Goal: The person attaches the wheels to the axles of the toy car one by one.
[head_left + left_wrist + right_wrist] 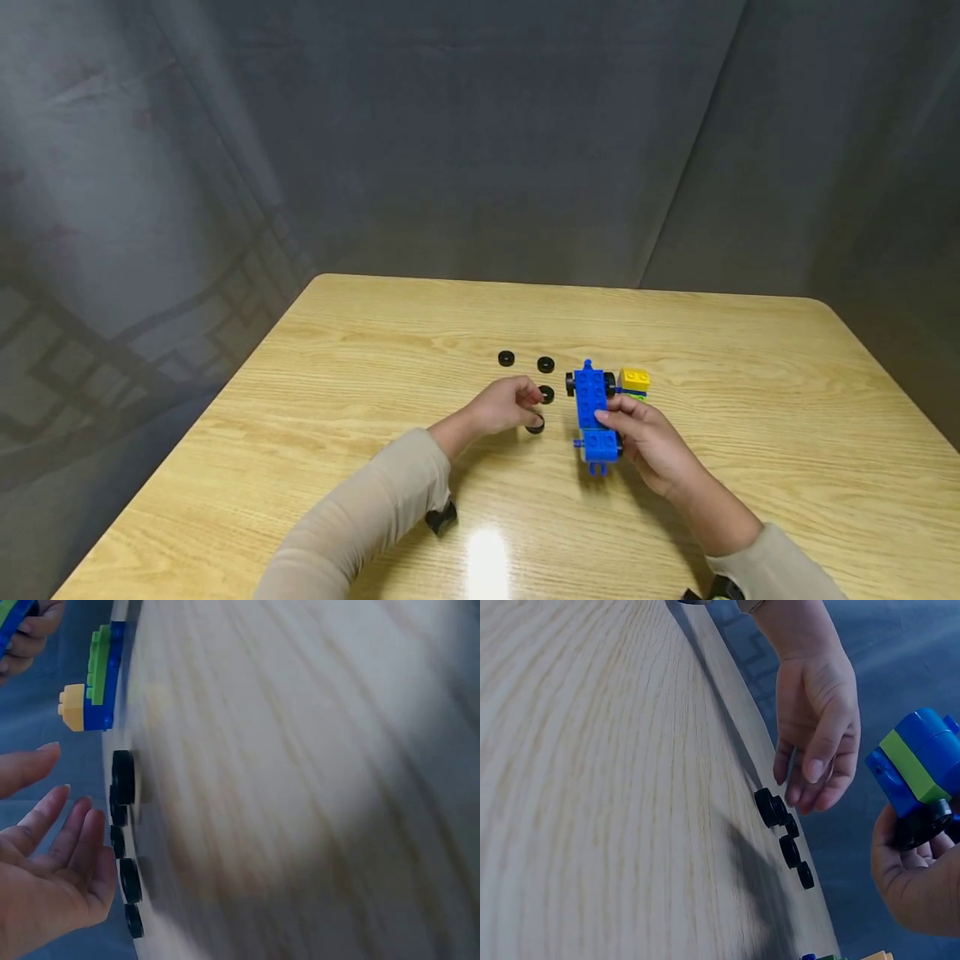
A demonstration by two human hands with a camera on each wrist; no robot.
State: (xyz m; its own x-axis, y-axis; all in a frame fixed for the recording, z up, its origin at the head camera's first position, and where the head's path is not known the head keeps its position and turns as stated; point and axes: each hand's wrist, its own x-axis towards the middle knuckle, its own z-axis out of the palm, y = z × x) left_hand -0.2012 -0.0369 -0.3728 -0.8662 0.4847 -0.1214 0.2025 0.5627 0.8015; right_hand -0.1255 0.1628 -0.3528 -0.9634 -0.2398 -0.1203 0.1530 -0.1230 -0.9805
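My right hand [654, 446] grips a blue toy-brick vehicle [588, 408] by its side, above the table. Black wheels show on this vehicle's far end and near right side; a bare blue axle stub sticks out at the near left. In the right wrist view, a light green layer [913, 766] runs between its blue parts. Close over several loose black wheels [124, 777] hovers my left hand [504, 407], fingers loosely bent and nothing held. The nearest loose wheel [535, 427] is partly hidden under its thumb in the head view.
Just beyond the right hand lies another brick piece with a yellow block [635, 379] on blue and green layers [100, 667]. Two loose wheels [506, 358] sit farther back on the wooden table [390, 333]. A dark grey curtain [480, 150] hangs behind the table.
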